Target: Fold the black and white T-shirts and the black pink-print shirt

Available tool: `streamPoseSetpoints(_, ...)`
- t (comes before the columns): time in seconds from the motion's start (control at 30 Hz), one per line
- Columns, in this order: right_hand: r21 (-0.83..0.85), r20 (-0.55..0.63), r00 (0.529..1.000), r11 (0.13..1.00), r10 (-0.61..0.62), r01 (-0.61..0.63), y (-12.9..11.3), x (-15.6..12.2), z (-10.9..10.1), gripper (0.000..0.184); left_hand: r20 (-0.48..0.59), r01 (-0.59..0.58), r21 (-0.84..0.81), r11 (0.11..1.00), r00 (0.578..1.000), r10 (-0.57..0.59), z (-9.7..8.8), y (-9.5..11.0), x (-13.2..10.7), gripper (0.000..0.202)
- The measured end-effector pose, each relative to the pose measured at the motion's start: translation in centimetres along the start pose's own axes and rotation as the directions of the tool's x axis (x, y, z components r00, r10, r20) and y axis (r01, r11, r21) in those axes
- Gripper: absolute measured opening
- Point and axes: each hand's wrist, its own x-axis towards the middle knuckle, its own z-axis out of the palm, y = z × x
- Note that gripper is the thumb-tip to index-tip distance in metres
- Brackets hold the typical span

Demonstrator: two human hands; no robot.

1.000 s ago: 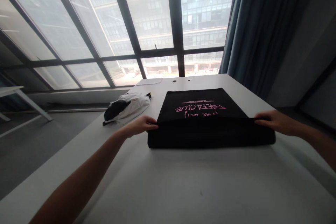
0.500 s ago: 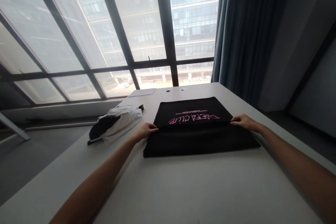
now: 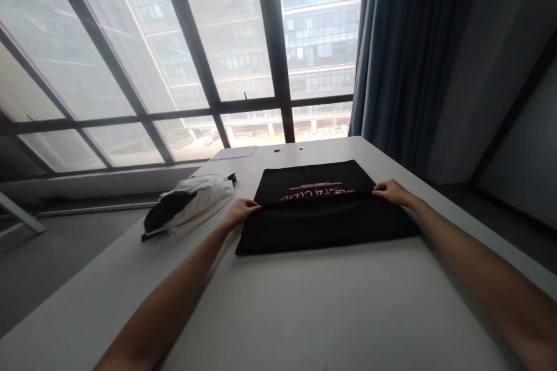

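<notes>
A black T-shirt (image 3: 322,227) lies folded into a flat, wide shape on the white table, its pink lettering upside down to me. The near part is folded over, and its edge hides the lower part of the large letters. At the left end of that edge, my left hand (image 3: 242,210) pinches the fabric between thumb and fingers. My right hand (image 3: 391,192) pinches the right end in the same way. Between my hands the fold runs nearly straight. Both arms reach forward over the table.
A crumpled white and black garment (image 3: 191,203) lies left of the T-shirt. Toward the far edge of the white table (image 3: 278,313) are a pale flat sheet (image 3: 234,153) and a small dark round piece (image 3: 277,151). Beyond stand windows and a blue curtain (image 3: 395,69).
Both hands have moved the folded edge slightly away from me, covering more of the large pink letters. My right hand has also shifted left, and the T-shirt's near edge sits a little farther off.
</notes>
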Motion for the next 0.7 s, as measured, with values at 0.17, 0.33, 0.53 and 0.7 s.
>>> streamPoseSetpoints(0.17,-0.017,-0.069,0.997,1.0,-0.027,0.026,1.0,0.5,0.1,0.031,-0.052,-0.031,0.02,0.999,0.998,0.032,-0.2,-0.4,0.6,0.051)
streamPoseSetpoints(0.33,-0.084,-0.076,0.997,0.996,-0.012,0.006,1.8,0.9,1.3,0.027,-0.06,-0.03,0.048,0.998,0.998,0.033,0.8,-1.1,0.9,0.045)
streamPoseSetpoints(0.53,-0.088,-0.098,0.995,0.996,-0.029,0.02,2.5,0.9,2.0,0.03,-0.083,-0.052,0.094,0.994,0.995,0.059,1.3,-1.8,1.2,0.04)
streamPoseSetpoints(0.7,-0.106,-0.138,0.988,0.993,-0.072,0.057,2.6,1.2,1.9,0.031,-0.096,-0.065,0.119,0.991,0.992,0.077,1.5,-2.5,1.7,0.04)
